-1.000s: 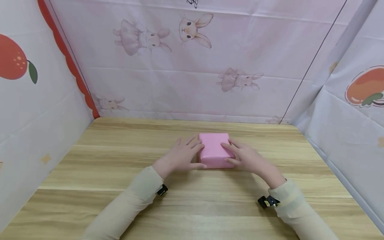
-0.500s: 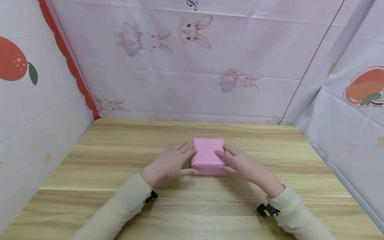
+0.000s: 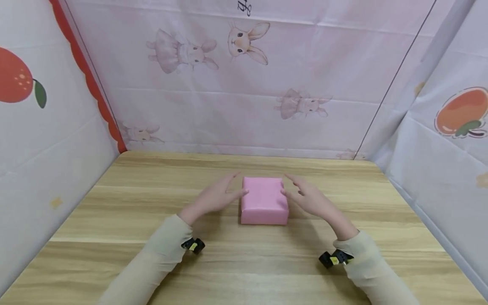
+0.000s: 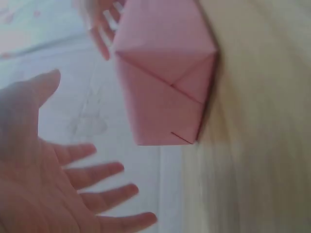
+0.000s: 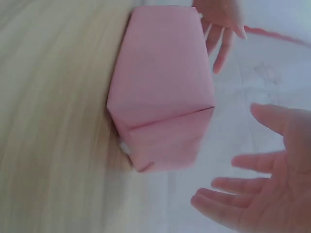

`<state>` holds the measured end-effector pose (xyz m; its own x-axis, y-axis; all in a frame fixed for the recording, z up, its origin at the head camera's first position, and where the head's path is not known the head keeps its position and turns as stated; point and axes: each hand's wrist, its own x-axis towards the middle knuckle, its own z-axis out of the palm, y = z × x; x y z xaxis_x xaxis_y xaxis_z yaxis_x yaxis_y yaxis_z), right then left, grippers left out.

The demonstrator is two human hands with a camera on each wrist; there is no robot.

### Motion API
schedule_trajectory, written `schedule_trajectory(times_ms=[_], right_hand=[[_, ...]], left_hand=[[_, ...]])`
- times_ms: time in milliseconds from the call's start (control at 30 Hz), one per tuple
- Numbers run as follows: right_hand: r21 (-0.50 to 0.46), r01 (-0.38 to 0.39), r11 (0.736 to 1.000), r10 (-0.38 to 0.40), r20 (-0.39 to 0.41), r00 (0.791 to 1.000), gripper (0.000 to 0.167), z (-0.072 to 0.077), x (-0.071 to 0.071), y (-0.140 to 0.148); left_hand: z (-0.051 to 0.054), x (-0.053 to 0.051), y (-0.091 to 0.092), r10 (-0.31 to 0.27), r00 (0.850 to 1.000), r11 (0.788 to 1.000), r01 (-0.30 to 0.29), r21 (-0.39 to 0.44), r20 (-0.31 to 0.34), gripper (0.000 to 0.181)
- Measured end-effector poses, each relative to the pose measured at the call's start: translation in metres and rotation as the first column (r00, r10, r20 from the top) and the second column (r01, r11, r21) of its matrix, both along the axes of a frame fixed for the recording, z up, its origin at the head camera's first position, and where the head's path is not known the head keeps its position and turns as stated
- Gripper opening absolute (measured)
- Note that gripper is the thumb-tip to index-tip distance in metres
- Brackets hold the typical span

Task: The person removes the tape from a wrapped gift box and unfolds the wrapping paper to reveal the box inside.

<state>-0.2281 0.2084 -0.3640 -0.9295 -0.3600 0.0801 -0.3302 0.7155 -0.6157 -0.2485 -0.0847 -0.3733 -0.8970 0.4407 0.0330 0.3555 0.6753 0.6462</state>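
Observation:
A pink paper-wrapped box lies flat on the wooden table. Beside its left face is my left hand, fingers spread, and the left wrist view shows a gap between that hand and the folded paper end of the box. On the opposite side, my right hand has its fingers extended near the box's right face. A gap also separates the right hand from the box in the right wrist view. Neither hand holds anything.
The wood-grain table meets a pink rabbit-print cloth at the back. White fruit-print cloths stand at the left and right. A black wrist camera sits on the left cuff, another on the right.
The box first slid left and toward the person with both hands on it. Since then the hands have come off and lifted slightly away from its sides, and the box rests still.

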Motion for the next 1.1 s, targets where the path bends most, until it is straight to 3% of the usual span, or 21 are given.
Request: schedule_trajectory(times_ms=[100,167,233,300,333,400,433,533,700,833,1100], right_hand=[[-0.147,0.065,0.987,-0.041,0.16,0.986,0.071,-0.004,-0.008,0.001],[-0.252,0.11,0.961,-0.035,0.285,0.958,0.073,-0.009,-0.012,0.001],[-0.338,0.158,0.928,-0.012,0.396,0.918,0.074,-0.014,-0.015,0.002],[-0.403,0.196,0.894,0.022,0.475,0.88,0.075,-0.019,-0.017,0.003],[-0.425,0.214,0.88,0.035,0.506,0.862,0.075,-0.021,-0.017,0.003],[-0.433,0.248,0.867,0.036,0.55,0.834,0.074,-0.025,-0.018,0.004],[-0.434,0.263,0.862,0.033,0.565,0.824,0.073,-0.026,-0.018,0.005],[-0.436,0.279,0.856,0.037,0.589,0.807,0.07,-0.029,-0.019,0.006],[-0.469,0.258,0.845,0.08,0.588,0.805,0.069,-0.029,-0.02,0.005],[-0.491,0.24,0.838,0.104,0.575,0.812,0.069,-0.027,-0.02,0.005],[-0.54,0.17,0.825,0.138,0.483,0.865,0.071,-0.022,-0.018,0.0]], left_hand=[[-0.002,-0.009,0.003,0.076,0.993,0.994,-0.083,0.073,0.095,0.079],[-0.005,-0.012,0.004,0.083,0.972,0.981,-0.118,0.155,0.218,0.077],[-0.009,-0.012,0.006,0.065,0.935,0.957,-0.157,0.243,0.348,0.075],[-0.013,-0.012,0.008,0.032,0.878,0.918,-0.215,0.334,0.477,0.073],[-0.015,-0.011,0.009,0.01,0.849,0.896,-0.243,0.373,0.528,0.072],[-0.018,-0.01,0.012,-0.02,0.807,0.863,-0.283,0.417,0.59,0.07],[-0.019,-0.01,0.013,-0.033,0.79,0.851,-0.299,0.432,0.612,0.069],[-0.023,-0.01,0.014,-0.057,0.763,0.827,-0.325,0.458,0.643,0.067],[-0.024,-0.009,0.016,-0.08,0.748,0.79,-0.355,0.499,0.659,0.069],[-0.022,-0.008,0.018,-0.084,0.752,0.775,-0.363,0.517,0.654,0.071],[-0.014,-0.003,0.019,-0.046,0.809,0.744,-0.364,0.561,0.586,0.065]])
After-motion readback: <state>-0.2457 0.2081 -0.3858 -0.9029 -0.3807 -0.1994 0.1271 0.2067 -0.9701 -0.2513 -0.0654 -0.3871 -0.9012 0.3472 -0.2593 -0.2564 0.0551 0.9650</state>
